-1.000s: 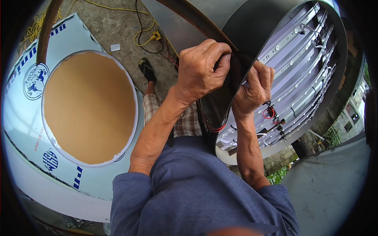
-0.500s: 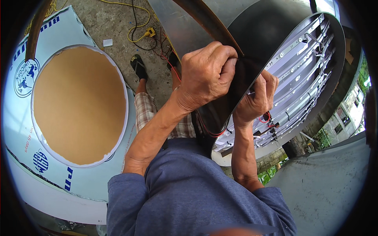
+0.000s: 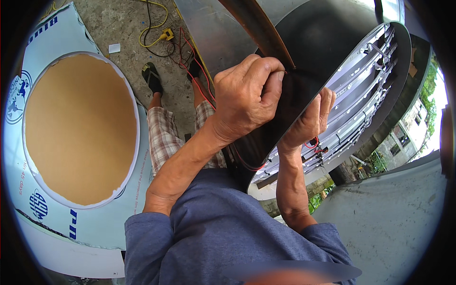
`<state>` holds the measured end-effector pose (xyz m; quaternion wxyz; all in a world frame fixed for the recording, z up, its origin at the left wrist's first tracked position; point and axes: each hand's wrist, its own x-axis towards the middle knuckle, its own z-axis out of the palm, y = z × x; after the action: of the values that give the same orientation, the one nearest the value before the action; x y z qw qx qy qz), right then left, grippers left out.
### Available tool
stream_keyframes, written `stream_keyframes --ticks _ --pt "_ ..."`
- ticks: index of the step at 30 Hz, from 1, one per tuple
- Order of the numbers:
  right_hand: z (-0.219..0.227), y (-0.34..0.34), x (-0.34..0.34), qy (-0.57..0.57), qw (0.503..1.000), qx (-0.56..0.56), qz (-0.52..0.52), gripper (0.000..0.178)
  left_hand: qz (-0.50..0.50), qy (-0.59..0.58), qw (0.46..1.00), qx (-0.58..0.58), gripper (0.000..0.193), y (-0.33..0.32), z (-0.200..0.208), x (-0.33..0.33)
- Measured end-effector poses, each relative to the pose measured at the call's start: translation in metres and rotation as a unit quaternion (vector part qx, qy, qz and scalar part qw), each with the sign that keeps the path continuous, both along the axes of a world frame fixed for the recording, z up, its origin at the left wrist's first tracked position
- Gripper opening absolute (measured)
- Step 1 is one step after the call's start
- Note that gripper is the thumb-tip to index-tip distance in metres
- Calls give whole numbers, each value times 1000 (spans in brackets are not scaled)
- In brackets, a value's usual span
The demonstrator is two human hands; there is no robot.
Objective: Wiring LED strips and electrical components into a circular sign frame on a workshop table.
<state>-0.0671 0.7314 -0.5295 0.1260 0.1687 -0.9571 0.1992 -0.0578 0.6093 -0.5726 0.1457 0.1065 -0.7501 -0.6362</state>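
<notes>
A large rounded black casing (image 3: pixel 308 35) tilts in front of me; rows of LED strips (image 3: pixel 349 92) line its white inside. My left hand (image 3: pixel 249 97) is closed in a pinch against the black outer face, and what the fingertips hold is too small to make out. From the open side, my right hand (image 3: pixel 308 118) reaches in with its fingers bent at the casing's edge, gripping it. Just beyond my left fingertips ends a rusty curved metal bar (image 3: pixel 261 33). A red wire (image 3: pixel 311 142) loops beside my right wrist.
At left, a round brown panel with a white rim (image 3: pixel 80 128) lies on a pale blue film-covered sheet (image 3: pixel 97 225). A yellow cord connector (image 3: pixel 166 34) and cables rest on the concrete floor (image 3: pixel 121 28). A grey sheet (image 3: pixel 380 218) stands at lower right.
The view has shifted slightly, so the brown panel and floor sit further left. My left hand keeps its pinch at the black face, and my right hand stays at the casing's edge.
</notes>
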Motion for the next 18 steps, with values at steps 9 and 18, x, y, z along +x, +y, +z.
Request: stream_keyframes --ticks 9,18 --pt "8 -1 4 -15 1000 12 -12 25 -4 -37 993 114 19 -6 -1 9" --pt "13 -5 6 -53 997 38 -29 28 -22 32 997 72 17 -12 -17 1"
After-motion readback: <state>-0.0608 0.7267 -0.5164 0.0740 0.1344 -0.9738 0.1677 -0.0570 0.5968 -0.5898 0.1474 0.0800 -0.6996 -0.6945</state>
